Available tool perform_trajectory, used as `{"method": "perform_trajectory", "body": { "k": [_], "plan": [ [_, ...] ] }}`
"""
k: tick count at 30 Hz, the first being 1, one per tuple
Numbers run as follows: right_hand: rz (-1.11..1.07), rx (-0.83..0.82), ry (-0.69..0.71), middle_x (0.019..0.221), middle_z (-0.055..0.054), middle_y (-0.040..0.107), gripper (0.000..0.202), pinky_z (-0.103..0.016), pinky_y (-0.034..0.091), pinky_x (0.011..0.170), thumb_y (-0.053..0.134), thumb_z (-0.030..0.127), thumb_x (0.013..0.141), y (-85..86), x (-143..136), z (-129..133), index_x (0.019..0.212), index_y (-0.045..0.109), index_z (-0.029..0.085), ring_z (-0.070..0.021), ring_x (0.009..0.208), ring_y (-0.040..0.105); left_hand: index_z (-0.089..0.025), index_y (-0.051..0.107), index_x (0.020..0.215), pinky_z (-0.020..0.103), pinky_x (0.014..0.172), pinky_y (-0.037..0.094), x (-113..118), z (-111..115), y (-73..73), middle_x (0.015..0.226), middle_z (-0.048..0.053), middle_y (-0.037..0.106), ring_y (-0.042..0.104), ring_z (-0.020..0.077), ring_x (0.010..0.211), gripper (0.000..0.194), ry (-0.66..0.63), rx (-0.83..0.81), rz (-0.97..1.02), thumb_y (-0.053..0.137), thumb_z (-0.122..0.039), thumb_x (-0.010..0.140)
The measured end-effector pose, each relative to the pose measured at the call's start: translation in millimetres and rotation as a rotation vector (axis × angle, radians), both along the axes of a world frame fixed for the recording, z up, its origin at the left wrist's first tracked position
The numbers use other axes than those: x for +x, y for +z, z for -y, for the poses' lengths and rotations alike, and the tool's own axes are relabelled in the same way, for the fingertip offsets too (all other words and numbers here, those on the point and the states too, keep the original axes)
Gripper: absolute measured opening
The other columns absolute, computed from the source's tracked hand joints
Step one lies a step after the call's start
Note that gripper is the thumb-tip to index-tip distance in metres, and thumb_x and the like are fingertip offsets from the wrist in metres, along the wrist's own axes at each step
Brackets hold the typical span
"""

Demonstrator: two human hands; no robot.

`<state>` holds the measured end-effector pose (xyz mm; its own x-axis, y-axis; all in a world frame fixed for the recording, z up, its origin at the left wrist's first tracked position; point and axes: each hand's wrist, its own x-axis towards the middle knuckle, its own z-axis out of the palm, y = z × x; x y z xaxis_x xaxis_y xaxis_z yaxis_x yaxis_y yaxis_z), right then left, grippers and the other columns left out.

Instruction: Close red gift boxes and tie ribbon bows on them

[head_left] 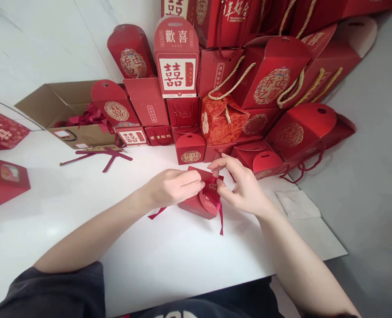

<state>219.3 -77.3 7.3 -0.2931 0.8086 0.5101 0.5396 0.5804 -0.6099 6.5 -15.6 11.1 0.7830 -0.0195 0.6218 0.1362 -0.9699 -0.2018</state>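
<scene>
A small red gift box point(197, 206) rests on the white table in front of me, with a dark red ribbon point(218, 204) across its top. One ribbon end hangs down its near right side and another sticks out at the left, under my left wrist. My left hand point(179, 186) is over the box's left part, fingers pressed together on the ribbon. On the right side, my right hand point(238, 183) pinches the ribbon between thumb and index finger near the top flap. The part of the ribbon between the fingertips is small and partly hidden.
Stacked red gift boxes point(178, 79) line the table's back and right. At the back left stands an open cardboard box point(79, 139) with ribbons inside. Loose ribbons point(108, 154) lie before it. More red boxes point(8, 181) are at far left; a white cloth point(298, 204) lies right.
</scene>
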Motion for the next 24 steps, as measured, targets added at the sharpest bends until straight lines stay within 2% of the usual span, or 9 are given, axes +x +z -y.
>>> {"method": "perform_trajectory", "body": {
  "k": [3,5,7,9,12,15,18,21,24],
  "plan": [
    [-0.020,-0.084,0.080,0.103,-0.003,0.065,0.041,-0.052,0.033,0.110,0.056,0.011,0.078,0.9,0.7,0.2,0.116,0.051,0.025,-0.0212,0.098,0.062,-0.018,0.062,0.083,0.020,0.065,0.056,-0.4,-0.5,-1.4,0.080,-0.001,0.066,0.066,0.0095,0.072,0.010,0.008,-0.008,0.002,0.055,-0.014,0.090],
    [-0.069,-0.123,0.101,0.105,-0.003,0.064,0.037,-0.048,0.038,0.107,0.056,0.011,0.080,0.1,1.4,0.1,0.113,0.052,0.024,-0.0198,0.098,0.063,-0.018,0.062,0.083,0.020,0.065,0.056,-0.3,-0.7,-1.6,0.080,-0.001,0.066,0.066,0.0095,0.072,0.010,0.008,-0.019,0.013,0.055,-0.014,0.090],
    [-0.150,-0.174,0.070,0.102,-0.003,0.063,0.036,-0.040,0.047,0.095,0.055,0.010,0.080,-1.1,2.6,-0.2,0.113,0.052,0.024,-0.0185,0.095,0.062,-0.018,0.062,0.084,0.020,0.066,0.056,-0.1,-0.9,-1.0,0.081,0.000,0.066,0.066,0.0095,0.073,0.010,-0.008,-0.040,0.024,0.056,-0.014,0.090],
    [-0.200,-0.223,0.048,0.098,-0.002,0.061,0.038,-0.035,0.050,0.086,0.054,0.010,0.080,-1.9,3.4,-0.5,0.115,0.051,0.024,-0.0180,0.093,0.061,-0.018,0.062,0.085,0.019,0.066,0.056,0.3,-0.7,-0.1,0.082,0.000,0.066,0.066,0.0094,0.074,0.009,-0.022,-0.061,0.026,0.056,-0.014,0.090],
    [-0.173,-0.206,0.083,0.099,-0.002,0.061,0.039,-0.035,0.049,0.088,0.055,0.009,0.079,-3.1,1.5,-1.3,0.115,0.051,0.023,-0.0179,0.094,0.060,-0.018,0.062,0.085,0.019,0.064,0.056,0.8,0.1,1.2,0.081,0.000,0.066,0.065,0.0091,0.072,0.010,-0.009,-0.036,0.029,0.055,-0.014,0.090],
    [-0.179,-0.142,0.090,0.101,-0.003,0.063,0.031,-0.034,0.049,0.089,0.054,0.009,0.081,-6.9,-4.8,-1.8,0.109,0.054,0.022,-0.0171,0.094,0.061,-0.017,0.061,0.084,0.020,0.063,0.056,1.2,0.9,1.6,0.079,0.000,0.065,0.064,0.0089,0.068,0.011,0.012,0.007,0.020,0.054,-0.014,0.091],
    [-0.211,-0.036,-0.055,0.095,-0.003,0.062,0.022,-0.033,0.051,0.086,0.053,0.011,0.084,-13.6,-12.0,-2.3,0.104,0.055,0.022,-0.0164,0.090,0.061,-0.017,0.061,0.084,0.020,0.063,0.056,1.2,1.0,1.4,0.079,0.000,0.065,0.064,0.0091,0.068,0.012,0.022,0.007,-0.005,0.052,-0.014,0.092],
    [-0.124,0.130,-0.248,0.089,-0.003,0.058,0.027,-0.032,0.053,0.077,0.053,0.010,0.084,-19.7,-14.8,-4.4,0.107,0.054,0.024,-0.0170,0.083,0.060,-0.017,0.061,0.084,0.020,0.064,0.057,0.7,0.4,0.8,0.079,0.000,0.065,0.065,0.0099,0.070,0.011,0.014,-0.003,-0.014,0.054,-0.014,0.091],
    [0.017,0.289,-0.378,0.099,-0.006,0.058,0.036,-0.036,0.054,0.077,0.049,0.006,0.083,-19.6,-7.2,-8.0,0.113,0.055,0.026,-0.0202,0.089,0.060,-0.018,0.061,0.084,0.020,0.065,0.057,0.2,0.0,0.6,0.081,0.000,0.065,0.065,0.0102,0.073,0.010,0.006,-0.040,0.000,0.055,-0.013,0.090]
  ]
}}
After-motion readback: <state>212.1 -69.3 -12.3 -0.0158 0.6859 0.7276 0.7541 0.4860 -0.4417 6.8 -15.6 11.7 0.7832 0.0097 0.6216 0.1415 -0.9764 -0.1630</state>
